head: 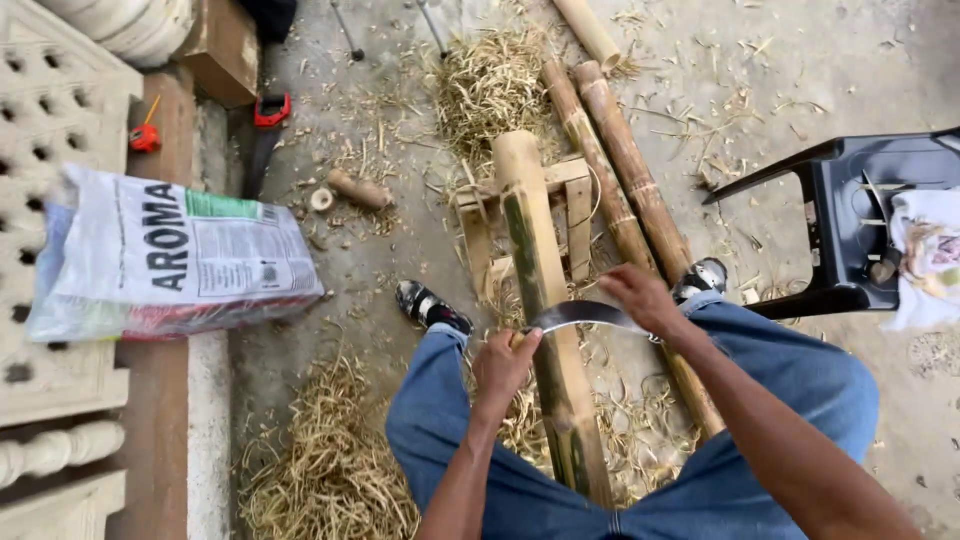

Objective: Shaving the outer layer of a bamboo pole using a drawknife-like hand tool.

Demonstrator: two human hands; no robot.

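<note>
A thick bamboo pole (540, 280) runs from between my knees up onto a small wooden rest (575, 215). Its upper part is pale and stripped, its lower part still green. A curved steel blade (585, 317) lies across the pole. My left hand (503, 365) grips the blade's left end and my right hand (640, 298) grips its right end. Both my legs in blue jeans (800, 390) straddle the pole.
Two more bamboo poles (625, 185) lie on the concrete to the right. Heaps of shavings (320, 470) cover the ground. A black plastic chair (860, 220) stands at right, a printed sack (170, 255) on a ledge at left, a hand saw (265, 135) and tape measure (145, 137) beyond.
</note>
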